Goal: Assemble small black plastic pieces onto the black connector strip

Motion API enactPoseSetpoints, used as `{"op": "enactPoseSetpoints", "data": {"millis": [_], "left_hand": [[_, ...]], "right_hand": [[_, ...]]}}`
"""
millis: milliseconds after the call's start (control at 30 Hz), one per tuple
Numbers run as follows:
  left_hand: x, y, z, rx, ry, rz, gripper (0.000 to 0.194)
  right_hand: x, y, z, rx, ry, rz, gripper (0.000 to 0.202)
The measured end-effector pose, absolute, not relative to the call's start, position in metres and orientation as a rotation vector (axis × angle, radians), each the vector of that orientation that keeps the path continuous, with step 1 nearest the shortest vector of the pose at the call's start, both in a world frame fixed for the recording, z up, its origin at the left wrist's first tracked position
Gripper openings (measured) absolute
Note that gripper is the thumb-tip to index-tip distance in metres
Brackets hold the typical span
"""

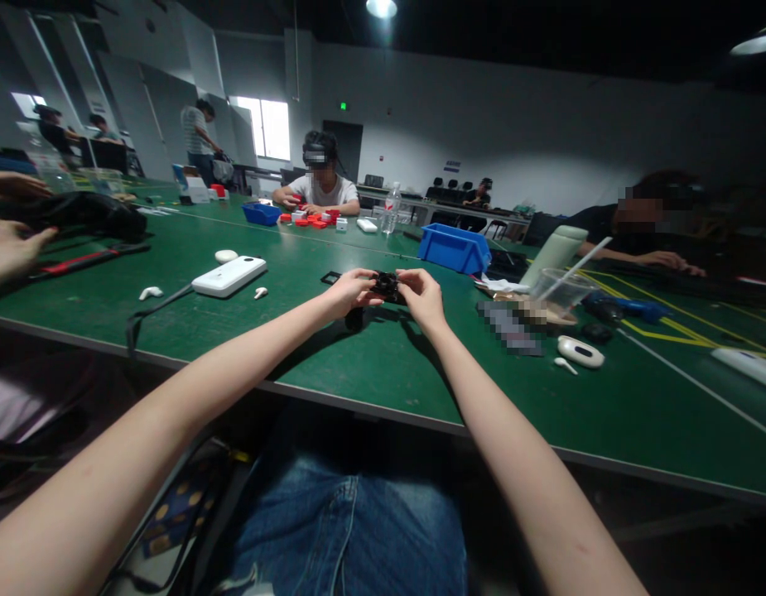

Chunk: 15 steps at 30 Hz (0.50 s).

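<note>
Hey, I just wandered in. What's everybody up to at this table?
The person wearing the camera is holding a small black part between the fingers of the left hand and right hand, over the green table. What the part is, I can't tell. A white device lies to the left, and a blue bin stands beyond to the right. Across the table, another person sits at some red and white pieces.

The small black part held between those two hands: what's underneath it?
Below the black part shows green tabletop, with a dark round piece beneath the left hand. Whether that piece joins the part, I can't tell. The part's underside is hidden.
</note>
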<state>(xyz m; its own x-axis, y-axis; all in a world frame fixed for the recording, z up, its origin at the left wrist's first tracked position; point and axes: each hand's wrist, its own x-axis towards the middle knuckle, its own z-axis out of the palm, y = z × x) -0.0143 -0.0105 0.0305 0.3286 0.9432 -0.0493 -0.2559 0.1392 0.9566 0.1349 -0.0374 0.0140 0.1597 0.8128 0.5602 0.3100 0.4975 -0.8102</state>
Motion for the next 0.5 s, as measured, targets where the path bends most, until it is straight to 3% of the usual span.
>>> {"op": "enactPoseSetpoints", "data": {"millis": [167, 267, 500], "left_hand": [[-0.015, -0.010, 0.029, 1.108, 0.793, 1.032, 0.019], [-0.015, -0.009, 0.028, 1.140, 0.810, 1.027, 0.007], [-0.015, -0.007, 0.027, 1.152, 0.791, 1.025, 0.008]], "right_hand": [[0.131, -0.041, 0.020, -1.263, -1.131, 0.816, 0.013], [0.129, -0.047, 0.024, -1.310, -1.087, 1.087, 0.010], [0.129, -0.046, 0.025, -1.260, -1.059, 1.095, 0.012]]}}
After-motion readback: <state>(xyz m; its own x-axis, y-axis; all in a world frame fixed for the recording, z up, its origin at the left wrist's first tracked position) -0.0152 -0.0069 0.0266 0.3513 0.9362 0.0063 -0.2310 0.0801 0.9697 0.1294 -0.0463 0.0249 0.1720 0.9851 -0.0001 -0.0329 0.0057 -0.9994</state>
